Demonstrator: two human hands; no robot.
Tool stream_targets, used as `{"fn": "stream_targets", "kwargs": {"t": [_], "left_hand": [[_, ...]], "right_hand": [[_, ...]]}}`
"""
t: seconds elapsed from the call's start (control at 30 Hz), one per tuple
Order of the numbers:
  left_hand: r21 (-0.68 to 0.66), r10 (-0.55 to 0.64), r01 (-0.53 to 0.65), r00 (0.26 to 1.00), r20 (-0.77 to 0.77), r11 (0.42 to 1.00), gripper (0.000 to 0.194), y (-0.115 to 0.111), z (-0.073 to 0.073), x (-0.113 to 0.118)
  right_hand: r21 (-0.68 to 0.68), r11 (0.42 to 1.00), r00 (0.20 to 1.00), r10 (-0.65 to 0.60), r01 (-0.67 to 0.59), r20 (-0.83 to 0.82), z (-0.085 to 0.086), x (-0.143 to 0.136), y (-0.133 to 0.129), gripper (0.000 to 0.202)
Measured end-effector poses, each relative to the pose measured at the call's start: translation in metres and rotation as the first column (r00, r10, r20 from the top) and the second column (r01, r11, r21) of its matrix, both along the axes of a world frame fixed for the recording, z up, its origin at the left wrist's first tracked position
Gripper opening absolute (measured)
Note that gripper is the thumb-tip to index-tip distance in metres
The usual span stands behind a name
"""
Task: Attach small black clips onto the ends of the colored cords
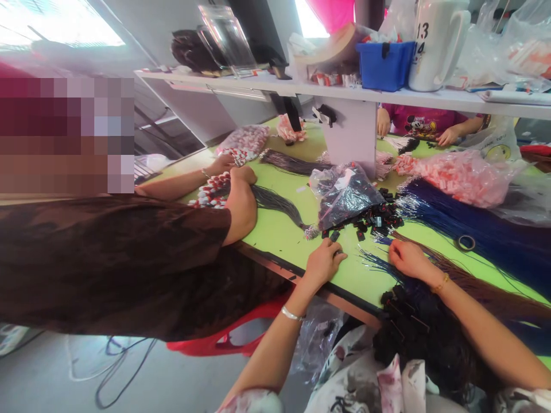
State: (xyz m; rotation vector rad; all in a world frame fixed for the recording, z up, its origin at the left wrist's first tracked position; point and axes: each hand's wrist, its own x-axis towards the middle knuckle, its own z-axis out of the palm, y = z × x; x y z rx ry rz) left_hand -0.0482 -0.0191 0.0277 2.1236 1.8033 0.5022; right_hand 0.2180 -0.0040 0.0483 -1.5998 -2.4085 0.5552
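My left hand [323, 263] is at the near edge of the green table, its thumb and fingers closed on a small black plastic connector [338, 251]. To its right, my right hand [408, 259] is curled over the ends of thin blue wires [381, 261], closed on some of them; its palm side is hidden. Just beyond both hands lies a loose pile of black connectors [373, 221], spilling from a clear plastic bag [346, 198]. A bunch of black connectors on wires [404, 321] hangs over the table edge at my lap.
Bundles of blue wire [469, 221] and brown wire [477, 272] stretch right, with a tape roll [465, 243] on the blue. A bag of pink connectors [465, 178] lies behind. A co-worker's arm [241, 201] is at left; another person sits opposite. A shelf [301, 89] crosses above.
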Motion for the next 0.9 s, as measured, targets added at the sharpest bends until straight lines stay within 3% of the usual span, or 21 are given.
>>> {"fn": "stream_targets", "kwargs": {"t": [0.1,0.17,0.23,0.3,0.4,0.47,0.63,0.77,0.9], "left_hand": [[0.045,0.107,-0.115,0.981,0.162,0.992,0.012,-0.003,-0.004,-0.002],[0.025,0.163,-0.187,0.907,0.389,0.982,0.016,-0.004,-0.003,0.002],[-0.078,0.196,-0.192,0.731,0.654,0.978,0.023,-0.004,0.0,0.01],[-0.219,0.25,-0.12,0.482,0.84,0.968,0.031,-0.003,0.004,0.022],[-0.374,0.361,0.075,0.151,0.92,0.924,0.039,-0.002,0.011,0.04],[-0.402,0.405,0.192,0.025,0.914,0.895,0.045,-0.002,0.014,0.052],[-0.422,0.463,0.302,-0.077,0.883,0.855,0.042,-0.003,0.009,0.074],[-0.385,0.467,0.359,-0.178,0.866,0.85,0.038,-0.004,0.001,0.083],[-0.35,0.462,0.405,-0.223,0.858,0.845,0.035,-0.005,-0.005,0.085]], "right_hand": [[0.021,0.998,0.996,-0.06,0.058,0.062,0.006,0.002,0.001,0.012],[0.003,0.998,0.997,-0.059,0.059,0.057,0.008,0.003,0.001,0.014],[-0.006,0.999,0.997,-0.04,0.041,0.064,0.009,0.005,0.001,0.015],[0.002,1.0,0.996,-0.03,0.03,0.079,0.009,0.008,0.003,0.013],[-0.024,1.0,0.998,-0.011,0.01,-0.064,0.009,0.009,0.005,0.012],[-0.069,0.997,0.965,0.004,-0.023,-0.263,0.01,0.008,0.006,0.013],[-0.149,0.983,0.833,0.004,-0.104,-0.554,0.01,-0.002,0.0,0.011],[-0.161,0.98,0.8,-0.003,-0.117,-0.6,0.004,-0.008,-0.005,0.013],[-0.126,0.989,0.805,-0.015,-0.074,-0.593,-0.003,-0.009,-0.005,0.015]]}}
